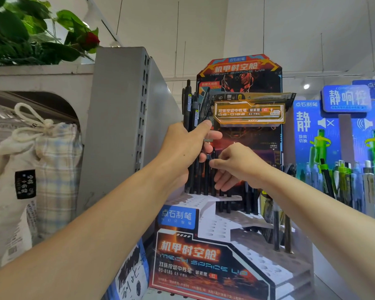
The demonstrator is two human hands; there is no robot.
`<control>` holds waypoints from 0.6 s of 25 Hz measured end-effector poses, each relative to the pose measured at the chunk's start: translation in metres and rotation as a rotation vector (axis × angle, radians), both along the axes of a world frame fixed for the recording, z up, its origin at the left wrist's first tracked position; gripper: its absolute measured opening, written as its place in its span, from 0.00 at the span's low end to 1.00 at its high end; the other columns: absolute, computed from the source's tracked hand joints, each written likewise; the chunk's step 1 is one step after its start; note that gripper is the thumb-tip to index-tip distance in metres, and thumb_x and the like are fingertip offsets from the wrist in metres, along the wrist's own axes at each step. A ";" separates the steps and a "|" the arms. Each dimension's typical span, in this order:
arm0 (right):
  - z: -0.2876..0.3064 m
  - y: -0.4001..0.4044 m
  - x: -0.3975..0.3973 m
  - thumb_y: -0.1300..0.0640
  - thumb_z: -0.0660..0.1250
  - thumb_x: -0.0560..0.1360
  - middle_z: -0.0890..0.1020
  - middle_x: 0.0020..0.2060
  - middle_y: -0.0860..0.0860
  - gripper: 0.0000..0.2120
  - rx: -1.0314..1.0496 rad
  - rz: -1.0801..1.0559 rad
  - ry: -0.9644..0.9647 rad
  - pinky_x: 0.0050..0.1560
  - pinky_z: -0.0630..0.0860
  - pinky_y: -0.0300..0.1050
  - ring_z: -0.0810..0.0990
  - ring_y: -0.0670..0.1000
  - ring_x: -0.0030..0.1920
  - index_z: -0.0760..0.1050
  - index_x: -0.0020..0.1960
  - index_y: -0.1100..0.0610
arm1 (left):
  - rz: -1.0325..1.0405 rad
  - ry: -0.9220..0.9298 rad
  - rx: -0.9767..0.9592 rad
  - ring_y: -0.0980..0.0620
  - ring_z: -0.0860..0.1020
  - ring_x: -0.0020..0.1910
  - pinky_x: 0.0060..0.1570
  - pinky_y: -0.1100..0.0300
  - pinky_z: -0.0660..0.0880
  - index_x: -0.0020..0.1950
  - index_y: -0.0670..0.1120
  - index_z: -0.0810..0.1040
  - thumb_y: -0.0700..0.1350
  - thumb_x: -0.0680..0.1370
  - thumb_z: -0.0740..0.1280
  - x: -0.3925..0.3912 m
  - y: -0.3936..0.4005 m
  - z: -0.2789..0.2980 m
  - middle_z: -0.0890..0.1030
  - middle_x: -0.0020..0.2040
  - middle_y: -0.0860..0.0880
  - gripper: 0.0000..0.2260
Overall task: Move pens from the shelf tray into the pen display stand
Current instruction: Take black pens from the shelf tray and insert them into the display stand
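Shop shelving behind. Pen display stand (pixel 230 224), stepped, holes mostly vacant. Left hand (pixel 186 148) grasps bundle of black pens (pixel 192 109), axes vertical, above top tier. Right hand (pixel 236 163), nearer, pinches one pen, tip down.

Probably a stationery shop: branded pen displays (pixel 230 245).

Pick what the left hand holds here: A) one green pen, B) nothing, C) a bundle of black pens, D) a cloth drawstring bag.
C: the left hand grips a bundle of black pens upright above the pen display stand.
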State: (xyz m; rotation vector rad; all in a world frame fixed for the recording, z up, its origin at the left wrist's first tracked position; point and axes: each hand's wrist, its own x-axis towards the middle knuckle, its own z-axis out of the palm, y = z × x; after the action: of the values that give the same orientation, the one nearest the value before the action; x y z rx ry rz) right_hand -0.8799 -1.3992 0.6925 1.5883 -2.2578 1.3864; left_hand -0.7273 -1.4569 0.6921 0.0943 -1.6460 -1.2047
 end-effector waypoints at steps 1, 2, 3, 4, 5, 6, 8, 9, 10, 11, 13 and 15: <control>0.000 0.001 0.000 0.59 0.68 0.81 0.86 0.33 0.60 0.13 0.001 0.004 -0.020 0.29 0.83 0.46 0.87 0.58 0.33 0.77 0.52 0.71 | 0.005 -0.005 -0.008 0.52 0.75 0.34 0.33 0.62 0.74 0.43 0.47 0.84 0.49 0.82 0.66 0.000 0.000 0.000 0.87 0.47 0.45 0.11; 0.000 0.002 0.001 0.59 0.68 0.80 0.86 0.33 0.61 0.13 0.007 -0.007 -0.016 0.29 0.83 0.47 0.87 0.58 0.33 0.78 0.51 0.71 | 0.007 -0.007 -0.012 0.53 0.75 0.33 0.32 0.62 0.74 0.43 0.47 0.84 0.49 0.82 0.66 0.000 -0.001 0.000 0.87 0.47 0.45 0.11; 0.000 0.002 0.002 0.59 0.69 0.80 0.86 0.32 0.60 0.13 0.014 -0.022 0.006 0.29 0.83 0.47 0.87 0.58 0.32 0.78 0.50 0.71 | 0.006 -0.007 -0.013 0.54 0.75 0.33 0.32 0.63 0.74 0.43 0.47 0.84 0.49 0.82 0.66 0.001 -0.001 0.000 0.87 0.47 0.45 0.11; 0.000 0.002 0.004 0.58 0.69 0.80 0.85 0.32 0.60 0.14 0.027 -0.044 0.036 0.28 0.83 0.47 0.86 0.58 0.31 0.78 0.49 0.71 | 0.001 -0.004 -0.009 0.54 0.75 0.32 0.32 0.63 0.74 0.43 0.48 0.84 0.49 0.82 0.66 0.001 -0.002 0.000 0.87 0.46 0.45 0.11; -0.001 0.003 0.005 0.57 0.69 0.80 0.85 0.31 0.60 0.15 0.044 -0.067 0.062 0.27 0.82 0.47 0.86 0.58 0.30 0.77 0.48 0.71 | -0.006 0.002 -0.007 0.54 0.75 0.31 0.32 0.62 0.74 0.43 0.47 0.84 0.49 0.82 0.66 0.002 -0.002 0.000 0.87 0.46 0.45 0.11; 0.000 0.003 0.008 0.56 0.69 0.80 0.85 0.30 0.60 0.15 0.071 -0.089 0.085 0.27 0.82 0.47 0.86 0.58 0.29 0.78 0.48 0.71 | -0.010 0.010 -0.008 0.55 0.76 0.31 0.31 0.63 0.74 0.44 0.46 0.84 0.49 0.82 0.66 0.002 -0.002 0.001 0.88 0.45 0.45 0.11; 0.006 0.009 0.016 0.52 0.70 0.80 0.85 0.29 0.57 0.17 0.136 -0.167 0.191 0.27 0.82 0.45 0.85 0.55 0.28 0.79 0.46 0.68 | -0.020 0.027 -0.006 0.56 0.76 0.29 0.30 0.63 0.74 0.46 0.45 0.83 0.49 0.83 0.65 0.003 -0.002 0.000 0.88 0.45 0.46 0.11; 0.011 0.013 0.019 0.48 0.70 0.79 0.85 0.29 0.55 0.19 0.109 -0.194 0.252 0.27 0.80 0.42 0.84 0.53 0.27 0.80 0.45 0.65 | -0.030 0.033 0.000 0.57 0.77 0.29 0.30 0.63 0.74 0.48 0.45 0.82 0.49 0.83 0.65 0.003 -0.002 0.000 0.88 0.45 0.46 0.11; 0.017 0.016 0.022 0.43 0.69 0.78 0.84 0.28 0.53 0.21 0.009 -0.162 0.239 0.26 0.78 0.40 0.83 0.51 0.26 0.81 0.44 0.63 | -0.042 0.034 0.011 0.56 0.77 0.29 0.30 0.63 0.74 0.49 0.44 0.82 0.49 0.83 0.65 0.002 -0.002 0.000 0.88 0.45 0.46 0.10; 0.025 0.021 0.024 0.40 0.67 0.78 0.83 0.28 0.51 0.22 -0.130 -0.052 0.122 0.26 0.76 0.39 0.81 0.49 0.27 0.82 0.46 0.61 | -0.052 0.030 0.021 0.56 0.77 0.29 0.30 0.63 0.74 0.52 0.44 0.82 0.49 0.83 0.65 0.002 -0.002 -0.001 0.88 0.44 0.46 0.10; 0.037 0.030 0.032 0.38 0.63 0.79 0.83 0.32 0.49 0.23 -0.292 0.264 -0.186 0.29 0.76 0.39 0.79 0.47 0.31 0.83 0.51 0.57 | -0.061 0.012 0.024 0.57 0.78 0.28 0.28 0.64 0.74 0.55 0.43 0.82 0.50 0.83 0.65 0.002 -0.002 -0.002 0.87 0.40 0.49 0.11; 0.038 0.032 0.035 0.42 0.66 0.79 0.82 0.35 0.49 0.17 -0.283 0.409 -0.254 0.31 0.73 0.38 0.77 0.44 0.31 0.82 0.51 0.55 | -0.067 -0.005 0.030 0.56 0.78 0.29 0.28 0.63 0.73 0.55 0.43 0.83 0.50 0.82 0.66 0.003 -0.001 -0.001 0.85 0.35 0.49 0.12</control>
State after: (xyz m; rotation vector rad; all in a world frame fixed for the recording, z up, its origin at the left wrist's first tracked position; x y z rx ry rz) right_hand -0.8451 -1.3668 0.7307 1.9327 -1.7928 2.0051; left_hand -0.7243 -1.4577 0.6907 0.0608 -1.6466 -1.2811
